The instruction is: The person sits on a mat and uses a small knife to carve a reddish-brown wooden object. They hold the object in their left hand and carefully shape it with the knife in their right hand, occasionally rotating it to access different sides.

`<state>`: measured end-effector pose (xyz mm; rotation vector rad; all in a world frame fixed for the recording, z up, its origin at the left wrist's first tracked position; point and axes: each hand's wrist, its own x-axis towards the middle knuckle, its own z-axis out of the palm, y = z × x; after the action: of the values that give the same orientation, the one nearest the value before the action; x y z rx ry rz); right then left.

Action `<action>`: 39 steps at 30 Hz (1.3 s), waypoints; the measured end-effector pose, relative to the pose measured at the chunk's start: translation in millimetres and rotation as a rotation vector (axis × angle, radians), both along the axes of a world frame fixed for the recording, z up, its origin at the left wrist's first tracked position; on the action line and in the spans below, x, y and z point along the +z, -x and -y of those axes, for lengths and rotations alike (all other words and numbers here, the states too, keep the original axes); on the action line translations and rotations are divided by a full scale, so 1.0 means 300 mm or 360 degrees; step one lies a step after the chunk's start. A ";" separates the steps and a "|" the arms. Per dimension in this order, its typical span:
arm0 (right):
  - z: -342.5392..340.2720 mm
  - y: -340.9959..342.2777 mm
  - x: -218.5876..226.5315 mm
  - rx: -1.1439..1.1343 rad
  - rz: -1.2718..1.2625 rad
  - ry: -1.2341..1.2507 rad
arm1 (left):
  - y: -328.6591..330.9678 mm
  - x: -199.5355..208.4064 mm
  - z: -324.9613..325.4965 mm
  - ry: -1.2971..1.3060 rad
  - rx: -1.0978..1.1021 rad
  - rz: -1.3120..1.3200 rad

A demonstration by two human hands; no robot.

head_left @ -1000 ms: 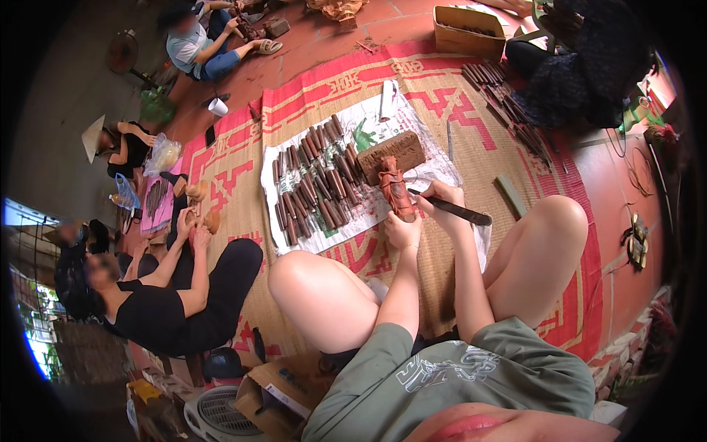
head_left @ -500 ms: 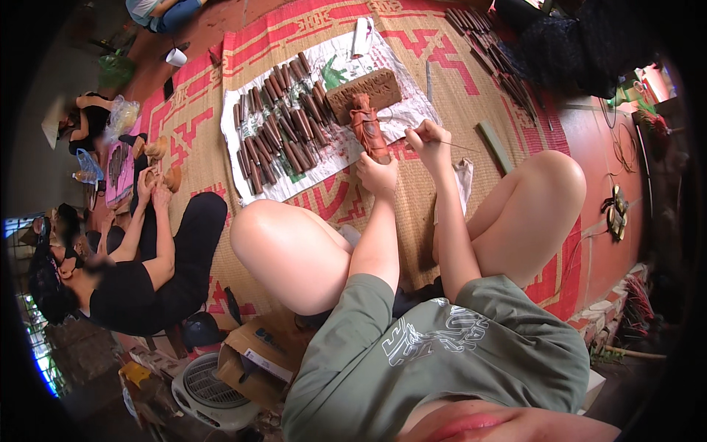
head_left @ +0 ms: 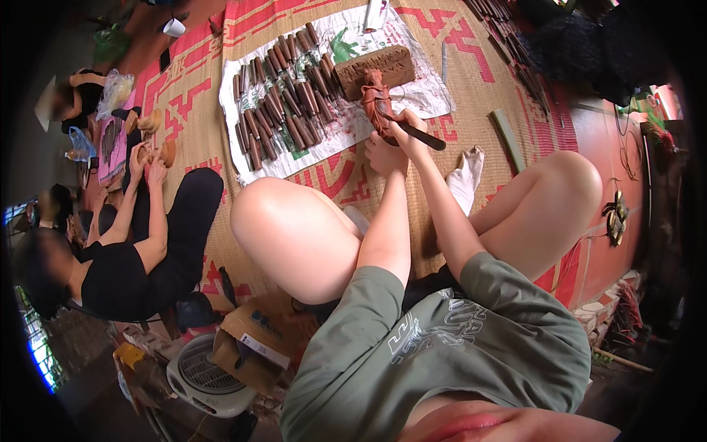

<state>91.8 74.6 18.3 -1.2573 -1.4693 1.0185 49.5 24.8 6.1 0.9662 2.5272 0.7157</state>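
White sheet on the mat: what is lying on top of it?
On the white sheet lie many dark brown cylindrical pieces, a brown block and a white tube-shaped thing. The reddish figurine covers part of the block. The mat directly under the sheet is hidden.

Floor of red tile (head_left: 607, 261), exposed at three o'clock; patterned woven mat (head_left: 471, 88) laid centrally over it. Rough masonry edging (head_left: 600, 317) at four o'clock. Barred opening (head_left: 44, 359) at eight o'clock admits bright bluish light; adjoining areas dark.
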 end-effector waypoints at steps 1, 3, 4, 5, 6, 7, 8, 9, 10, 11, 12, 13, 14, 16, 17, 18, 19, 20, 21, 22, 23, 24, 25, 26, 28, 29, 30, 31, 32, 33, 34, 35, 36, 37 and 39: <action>-0.004 -0.001 0.000 0.0020 0.0058 -0.0010 | -0.002 -0.003 -0.003 0.0029 0.0001 0.0026; -0.015 -0.002 0.003 0.0061 0.0173 -0.0030 | -0.005 -0.012 -0.010 0.0088 0.0003 0.0078; -0.021 0.004 -0.001 0.0083 0.0164 -0.0059 | -0.006 -0.019 -0.012 0.0083 0.0005 0.0043; -0.029 0.011 -0.002 0.0104 0.0155 -0.0088 | -0.007 -0.026 -0.013 0.0078 0.0006 0.0008; -0.037 0.016 -0.004 0.0127 0.0147 -0.0117 | -0.010 -0.029 -0.014 0.0073 0.0008 -0.0025; -0.043 0.019 -0.006 0.0150 0.0152 -0.0097 | -0.012 -0.032 -0.016 0.0079 0.0025 -0.0022; -0.049 0.021 -0.008 0.0172 0.0156 -0.0078 | -0.013 -0.035 -0.017 0.0085 0.0042 -0.0020; -0.052 0.025 -0.003 0.0190 0.0159 -0.0060 | -0.013 -0.034 -0.019 0.0089 0.0055 -0.0019; -0.054 0.030 0.002 0.0194 0.0151 -0.0053 | -0.013 -0.032 -0.019 0.0075 0.0054 -0.0030; -0.055 0.034 0.007 0.0198 0.0142 -0.0046 | -0.014 -0.031 -0.016 0.0060 0.0053 -0.0042; -0.059 0.035 0.003 0.0200 0.0134 -0.0041 | -0.015 -0.031 -0.017 0.0043 0.0051 -0.0053; -0.064 0.039 -0.009 0.0160 0.0146 -0.0077 | -0.016 -0.032 -0.016 0.0018 0.0048 -0.0065; -0.073 0.046 -0.017 0.0120 0.0159 -0.0112 | -0.016 -0.032 -0.016 -0.0007 0.0046 -0.0076; -0.091 0.052 -0.033 0.0085 0.0182 -0.0151 | -0.015 -0.030 -0.016 -0.0029 0.0051 -0.0092; -0.100 0.048 -0.040 0.0085 0.0194 -0.0154 | -0.019 -0.029 -0.017 -0.0026 0.0054 -0.0095; -0.107 0.047 -0.043 0.0088 0.0205 -0.0156 | -0.021 -0.029 -0.017 -0.0022 0.0059 -0.0099; -0.116 0.046 -0.046 0.0118 0.0226 -0.0147 | -0.023 -0.029 -0.018 -0.0041 0.0064 -0.0121; -0.126 0.044 -0.049 0.0148 0.0247 -0.0139 | -0.025 -0.030 -0.019 -0.0061 0.0067 -0.0143; -0.128 0.048 -0.042 0.0182 0.0267 -0.0127 | -0.023 -0.032 -0.017 -0.0077 0.0075 -0.0167; -0.125 0.051 -0.036 0.0191 0.0257 -0.0128 | -0.021 -0.035 -0.015 -0.0091 0.0073 -0.0175; -0.129 0.048 -0.027 0.0252 0.0310 -0.0151 | -0.020 -0.037 -0.013 -0.0105 0.0070 -0.0182; -0.136 0.035 -0.020 0.0309 0.0365 -0.0177 | -0.022 -0.037 -0.013 -0.0123 0.0064 -0.0187; -0.140 0.028 -0.015 0.0365 0.0420 -0.0203 | -0.024 -0.036 -0.015 -0.0127 0.0066 -0.0196; -0.140 0.026 -0.011 0.0412 0.0455 -0.0210 | -0.025 -0.035 -0.018 -0.0131 0.0067 -0.0204; -0.133 0.024 0.000 0.0509 0.0526 -0.0226 | -0.029 -0.044 -0.018 -0.0119 0.0077 -0.0209; -0.120 0.020 0.004 0.0537 0.0528 -0.0239 | -0.030 -0.059 -0.013 -0.0101 0.0083 -0.0206; -0.109 0.019 0.011 0.0563 0.0527 -0.0261 | -0.026 -0.059 -0.020 -0.0090 0.0090 -0.0207; -0.104 0.020 0.018 0.0591 0.0526 -0.0281 | -0.024 -0.059 -0.024 -0.0077 0.0081 -0.0194; -0.107 0.027 0.025 0.0523 0.0499 -0.0242 | -0.020 -0.059 -0.024 -0.0063 0.0074 -0.0182; -0.106 0.030 0.026 0.0451 0.0474 -0.0197 | -0.021 -0.053 -0.020 -0.0046 0.0060 -0.0166; -0.106 0.034 0.028 0.0380 0.0448 -0.0152 | -0.023 -0.047 -0.021 -0.0035 0.0068 -0.0165; -0.107 0.037 0.031 0.0310 0.0423 -0.0107 | -0.028 -0.041 -0.024 -0.0023 0.0076 -0.0164; -0.115 0.030 0.055 0.0304 0.0462 -0.0023 | -0.034 -0.033 -0.019 -0.0004 0.0085 -0.0160; -0.131 0.027 0.049 0.0329 0.0465 -0.0032 | -0.035 -0.030 -0.016 0.0015 0.0091 -0.0153; -0.156 0.023 0.020 0.0321 0.0461 0.0061 | -0.031 -0.024 -0.028 0.0040 0.0095 -0.0140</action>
<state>85.1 121.5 24.2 -1.3468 -1.8361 1.0306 58.9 33.1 -1.1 0.9368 2.6447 0.6710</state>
